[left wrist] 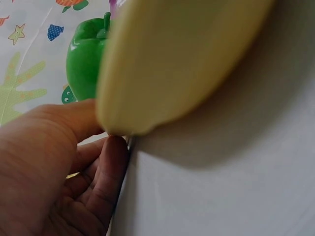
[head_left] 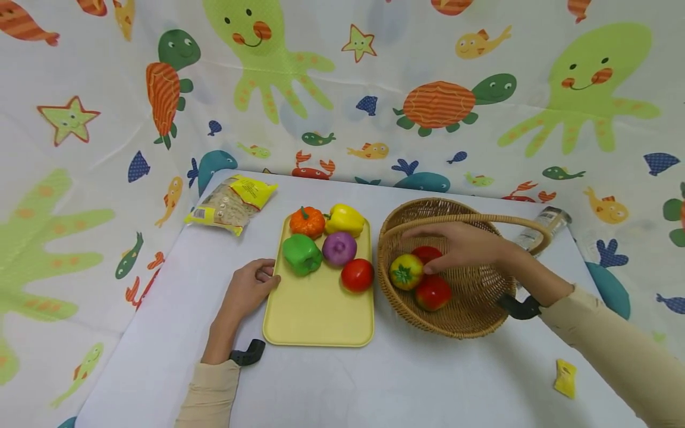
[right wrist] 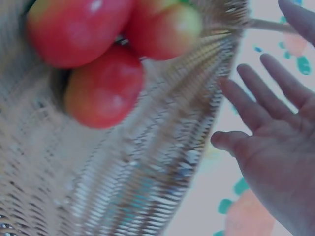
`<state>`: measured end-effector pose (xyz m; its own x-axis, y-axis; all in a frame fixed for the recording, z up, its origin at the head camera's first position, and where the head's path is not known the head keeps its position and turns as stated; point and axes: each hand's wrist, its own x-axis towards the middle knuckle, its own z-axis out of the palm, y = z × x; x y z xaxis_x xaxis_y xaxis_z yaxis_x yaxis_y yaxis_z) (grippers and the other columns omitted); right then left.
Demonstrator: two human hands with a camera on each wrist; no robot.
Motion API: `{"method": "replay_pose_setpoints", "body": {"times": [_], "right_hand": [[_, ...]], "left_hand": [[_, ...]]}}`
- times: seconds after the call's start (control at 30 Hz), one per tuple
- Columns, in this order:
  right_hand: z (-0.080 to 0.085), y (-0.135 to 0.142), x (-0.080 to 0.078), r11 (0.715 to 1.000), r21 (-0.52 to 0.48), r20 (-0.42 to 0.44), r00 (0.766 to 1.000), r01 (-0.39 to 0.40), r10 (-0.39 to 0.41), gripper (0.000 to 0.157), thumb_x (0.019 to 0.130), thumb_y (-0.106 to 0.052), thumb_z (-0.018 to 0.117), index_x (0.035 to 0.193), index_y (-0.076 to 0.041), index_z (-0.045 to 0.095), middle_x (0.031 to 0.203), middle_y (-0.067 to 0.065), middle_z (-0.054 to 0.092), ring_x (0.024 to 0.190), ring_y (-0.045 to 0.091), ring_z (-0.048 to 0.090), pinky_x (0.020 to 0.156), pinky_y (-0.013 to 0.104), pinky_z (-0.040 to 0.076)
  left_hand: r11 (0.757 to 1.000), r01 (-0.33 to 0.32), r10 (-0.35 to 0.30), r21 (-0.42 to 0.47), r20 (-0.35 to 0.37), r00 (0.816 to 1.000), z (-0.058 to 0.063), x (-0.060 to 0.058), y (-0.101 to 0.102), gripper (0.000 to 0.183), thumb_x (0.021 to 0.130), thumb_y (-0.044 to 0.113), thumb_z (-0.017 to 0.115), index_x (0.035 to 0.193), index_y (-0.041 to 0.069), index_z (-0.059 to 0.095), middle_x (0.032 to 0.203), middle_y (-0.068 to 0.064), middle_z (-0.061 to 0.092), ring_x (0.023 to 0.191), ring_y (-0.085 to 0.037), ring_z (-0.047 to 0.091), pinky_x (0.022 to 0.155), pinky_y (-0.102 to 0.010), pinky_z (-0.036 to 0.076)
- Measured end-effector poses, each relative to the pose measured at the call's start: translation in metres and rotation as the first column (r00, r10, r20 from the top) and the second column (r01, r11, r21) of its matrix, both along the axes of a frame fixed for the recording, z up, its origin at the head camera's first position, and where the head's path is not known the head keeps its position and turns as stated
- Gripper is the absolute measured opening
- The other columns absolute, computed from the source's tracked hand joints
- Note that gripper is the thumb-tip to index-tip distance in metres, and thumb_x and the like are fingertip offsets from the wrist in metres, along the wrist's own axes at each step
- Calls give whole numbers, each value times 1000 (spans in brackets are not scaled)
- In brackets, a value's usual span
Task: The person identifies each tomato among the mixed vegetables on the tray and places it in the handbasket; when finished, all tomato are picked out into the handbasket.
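Left hand (head_left: 250, 286) pinching a yellow, rectangular, plastic-looking tray (head_left: 319, 318), right hand (head_left: 464, 244) outstretched above glossy, round, reddish fruits (head_left: 433, 293) in a brown wicker basket (head_left: 473, 303) — probably light, firm, slippery, best cupped around the sides.

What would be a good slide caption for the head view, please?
Left hand gripping a yellow tray, right hand over fruit in a wicker basket.

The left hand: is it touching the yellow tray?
Touching: in the left wrist view, the left hand meets the rim of the yellow tray, with no gap between.
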<state>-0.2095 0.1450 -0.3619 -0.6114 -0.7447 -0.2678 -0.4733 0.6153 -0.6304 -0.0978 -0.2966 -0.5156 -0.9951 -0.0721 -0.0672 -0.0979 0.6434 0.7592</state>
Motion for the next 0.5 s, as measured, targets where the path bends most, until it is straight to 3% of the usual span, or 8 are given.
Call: {"method": "replay_pose_setpoints", "body": {"times": [0.1,0.3,0.5], "right_hand": [[14,4,15,999,-27,-42,998,39,-40,65,83,-38,80,142,-36,53,143,-2,51,128,24,45,90,46,50],[38,3,52,994,-108,-103,995,-2,-10,67,85,-38,79,144,-34,48,145,-7,47,131,17,43,96,46,46],[48,-11,93,981,-186,-97,992,57,-76,83,82,-46,80,151,-35,36,149,-10,41,133,15,40,96,44,47]], "left_hand": [[1000,-3,3,2,6,1000,0,-1,1,43,92,22,68,129,2,61,99,-6,64,85,-18,60,75,-36,48],[1000,-7,7,5,24,1000,1,-1,1,43,92,23,68,129,3,61,100,-6,63,87,-18,60,76,-37,48],[1000,-12,11,9,19,1000,1,0,1,43,92,22,69,130,3,60,100,-6,63,86,-18,60,76,-38,48]]}}
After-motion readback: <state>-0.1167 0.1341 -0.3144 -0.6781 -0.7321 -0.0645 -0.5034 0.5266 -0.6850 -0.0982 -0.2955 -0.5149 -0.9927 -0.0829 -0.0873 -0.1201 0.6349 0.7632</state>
